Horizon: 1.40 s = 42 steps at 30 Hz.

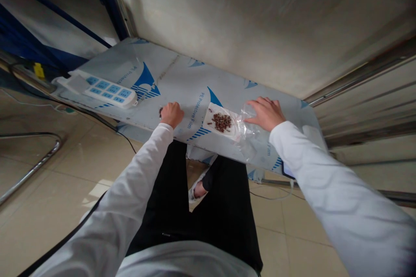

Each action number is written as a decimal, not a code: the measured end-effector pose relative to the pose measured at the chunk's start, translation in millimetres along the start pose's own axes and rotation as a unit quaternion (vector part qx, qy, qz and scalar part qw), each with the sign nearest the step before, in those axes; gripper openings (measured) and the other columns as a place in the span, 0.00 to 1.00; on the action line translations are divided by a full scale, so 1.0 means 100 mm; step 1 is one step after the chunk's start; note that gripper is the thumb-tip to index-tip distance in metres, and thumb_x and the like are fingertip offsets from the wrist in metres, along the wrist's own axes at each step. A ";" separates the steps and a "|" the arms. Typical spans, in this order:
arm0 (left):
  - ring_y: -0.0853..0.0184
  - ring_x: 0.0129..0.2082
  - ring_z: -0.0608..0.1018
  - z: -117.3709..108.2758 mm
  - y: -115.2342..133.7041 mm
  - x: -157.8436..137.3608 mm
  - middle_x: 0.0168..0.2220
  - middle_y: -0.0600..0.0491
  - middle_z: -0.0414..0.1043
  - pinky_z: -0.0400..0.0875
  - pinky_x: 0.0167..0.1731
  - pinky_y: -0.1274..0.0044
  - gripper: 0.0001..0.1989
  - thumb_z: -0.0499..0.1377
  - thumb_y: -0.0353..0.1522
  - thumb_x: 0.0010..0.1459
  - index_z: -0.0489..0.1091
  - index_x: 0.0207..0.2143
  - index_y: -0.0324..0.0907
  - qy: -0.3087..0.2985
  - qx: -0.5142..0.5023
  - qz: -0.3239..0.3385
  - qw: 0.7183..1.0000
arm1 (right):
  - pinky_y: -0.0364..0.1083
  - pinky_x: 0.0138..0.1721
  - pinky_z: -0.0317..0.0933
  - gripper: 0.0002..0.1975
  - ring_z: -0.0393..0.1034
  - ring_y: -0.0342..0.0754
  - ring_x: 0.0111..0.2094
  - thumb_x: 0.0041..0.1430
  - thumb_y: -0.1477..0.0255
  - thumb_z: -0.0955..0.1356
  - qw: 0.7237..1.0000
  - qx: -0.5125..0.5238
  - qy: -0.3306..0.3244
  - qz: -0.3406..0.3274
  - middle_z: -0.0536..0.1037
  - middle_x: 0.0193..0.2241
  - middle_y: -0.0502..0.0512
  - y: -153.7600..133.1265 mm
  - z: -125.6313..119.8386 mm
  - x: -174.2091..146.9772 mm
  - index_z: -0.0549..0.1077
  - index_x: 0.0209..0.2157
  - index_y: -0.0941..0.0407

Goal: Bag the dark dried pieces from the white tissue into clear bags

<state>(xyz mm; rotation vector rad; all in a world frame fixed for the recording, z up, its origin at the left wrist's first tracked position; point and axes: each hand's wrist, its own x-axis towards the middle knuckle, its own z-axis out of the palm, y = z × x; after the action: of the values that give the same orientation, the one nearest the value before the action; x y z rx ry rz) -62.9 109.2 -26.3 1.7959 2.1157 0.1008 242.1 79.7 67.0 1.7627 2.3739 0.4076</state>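
Observation:
My left hand (172,114) is closed in a fist on the film-covered metal table. A small dark object (160,112) shows at its left edge; what the fingers hold is hidden. A pile of small brown, rod-like pieces (222,122) lies on a white sheet or flat packet (211,114) between my hands. Beside it, to the right, is a crumpled clear plastic bag (248,136). My right hand (265,113) rests over the bag's upper edge, thumb stretched toward the pile and fingers apart.
On the table's left end lies a white power strip (110,91) with blue socket faces. A black cable (94,117) runs along the front edge. A phone-like device (287,170) sits near my right forearm. Behind the table (169,78) stands a pale wall panel (227,21).

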 end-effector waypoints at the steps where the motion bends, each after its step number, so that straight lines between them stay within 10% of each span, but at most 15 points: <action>1: 0.48 0.47 0.75 -0.02 0.00 -0.01 0.45 0.32 0.72 0.68 0.42 0.66 0.19 0.51 0.30 0.54 0.71 0.45 0.30 0.009 -0.004 0.000 1.000 | 0.51 0.40 0.51 0.26 0.64 0.57 0.43 0.50 0.58 0.71 0.999 0.026 0.001 0.047 0.73 0.42 0.60 0.08 0.04 -0.07 0.70 0.49 0.55; 7: 0.52 0.42 0.77 -0.22 0.01 -0.24 0.36 0.38 0.77 0.69 0.40 0.68 0.15 0.53 0.34 0.54 0.75 0.36 0.35 0.090 -0.050 0.009 0.995 | 0.56 0.43 0.56 0.42 0.64 0.64 0.48 0.45 0.48 0.69 0.957 0.135 -0.028 0.257 0.70 0.48 0.72 0.31 0.23 -0.33 0.64 0.54 0.63; 10: 0.58 0.32 0.79 -0.30 0.10 -0.53 0.24 0.47 0.77 0.69 0.37 0.72 0.12 0.56 0.38 0.52 0.75 0.29 0.39 0.133 -0.213 0.026 0.968 | 0.58 0.46 0.57 0.40 0.64 0.63 0.49 0.47 0.49 0.69 0.925 0.221 0.123 0.283 0.68 0.51 0.72 0.11 0.12 -0.44 0.64 0.54 0.63; 13: 0.66 0.23 0.77 -0.25 0.30 -0.91 0.22 0.51 0.76 0.69 0.28 0.77 0.15 0.59 0.42 0.51 0.74 0.29 0.39 0.086 -0.419 0.079 0.900 | 0.51 0.41 0.63 0.23 0.70 0.52 0.41 0.57 0.54 0.63 0.843 0.417 0.241 0.238 0.76 0.41 0.63 -0.40 -0.10 -0.61 0.72 0.45 0.58; 17: 0.69 0.25 0.77 -0.09 0.58 -1.32 0.24 0.51 0.76 0.70 0.28 0.80 0.14 0.61 0.41 0.52 0.72 0.29 0.37 -0.004 -0.571 0.171 0.803 | 0.44 0.30 0.66 0.19 0.72 0.47 0.30 0.56 0.55 0.66 0.694 0.679 0.139 0.192 0.79 0.32 0.57 -1.16 -0.27 -0.79 0.75 0.35 0.58; 21: 0.68 0.30 0.78 0.01 0.61 -1.48 0.31 0.49 0.77 0.72 0.33 0.78 0.11 0.61 0.38 0.54 0.72 0.33 0.38 -0.059 -0.563 0.230 0.792 | 0.42 0.28 0.66 0.18 0.73 0.46 0.27 0.52 0.57 0.70 0.578 0.781 0.105 0.209 0.79 0.28 0.55 -1.43 -0.16 -0.87 0.77 0.34 0.58; 24: 0.67 0.30 0.78 0.02 0.55 -1.53 0.32 0.49 0.77 0.72 0.34 0.77 0.11 0.60 0.37 0.54 0.72 0.32 0.38 -0.080 -0.543 0.239 0.801 | 0.43 0.27 0.66 0.18 0.73 0.46 0.27 0.53 0.57 0.69 0.545 0.810 0.074 0.202 0.79 0.26 0.54 -1.37 -0.06 -0.96 0.79 0.34 0.57; 26: 0.68 0.30 0.78 0.01 0.54 -1.59 0.31 0.50 0.78 0.72 0.32 0.78 0.11 0.59 0.38 0.55 0.72 0.31 0.38 -0.079 -0.524 0.236 0.814 | 0.44 0.27 0.66 0.16 0.72 0.47 0.27 0.55 0.58 0.68 0.567 0.800 0.065 0.187 0.79 0.26 0.53 -1.31 -0.05 -1.03 0.79 0.32 0.56; 31: 0.69 0.22 0.77 -0.05 0.62 -1.77 0.22 0.54 0.75 0.68 0.26 0.79 0.09 0.57 0.37 0.54 0.70 0.25 0.42 0.073 -0.334 0.184 0.922 | 0.45 0.26 0.62 0.15 0.68 0.47 0.23 0.57 0.67 0.65 0.784 0.566 0.166 0.196 0.73 0.20 0.53 -1.26 -0.14 -1.15 0.74 0.19 0.54; 33: 0.68 0.21 0.76 -0.10 0.65 -1.81 0.21 0.56 0.74 0.66 0.26 0.79 0.08 0.58 0.36 0.53 0.69 0.24 0.43 0.137 -0.275 0.149 0.940 | 0.46 0.27 0.63 0.14 0.67 0.47 0.22 0.56 0.70 0.65 0.827 0.483 0.188 0.219 0.73 0.20 0.53 -1.26 -0.18 -1.17 0.72 0.18 0.54; 37: 0.69 0.21 0.76 -0.22 0.67 -1.84 0.21 0.57 0.73 0.65 0.27 0.78 0.06 0.58 0.35 0.51 0.68 0.25 0.43 0.165 -0.245 0.141 0.945 | 0.50 0.36 0.67 0.10 0.72 0.53 0.34 0.52 0.74 0.65 0.835 0.466 0.202 0.211 0.77 0.35 0.57 -1.25 -0.20 -1.18 0.75 0.37 0.54; 42: 0.71 0.23 0.76 -0.35 0.65 -1.86 0.23 0.56 0.74 0.68 0.28 0.80 0.05 0.57 0.34 0.53 0.68 0.27 0.42 0.137 -0.310 0.170 0.925 | 0.55 0.59 0.55 0.25 0.59 0.52 0.59 0.57 0.75 0.63 0.769 0.608 0.196 0.032 0.66 0.57 0.55 -1.22 -0.21 -1.19 0.62 0.57 0.51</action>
<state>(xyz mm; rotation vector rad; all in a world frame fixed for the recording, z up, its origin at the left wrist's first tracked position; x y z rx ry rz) 10.8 -51.7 67.0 1.7779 1.6249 1.0415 160.5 -69.7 44.9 2.2976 3.1685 -1.1921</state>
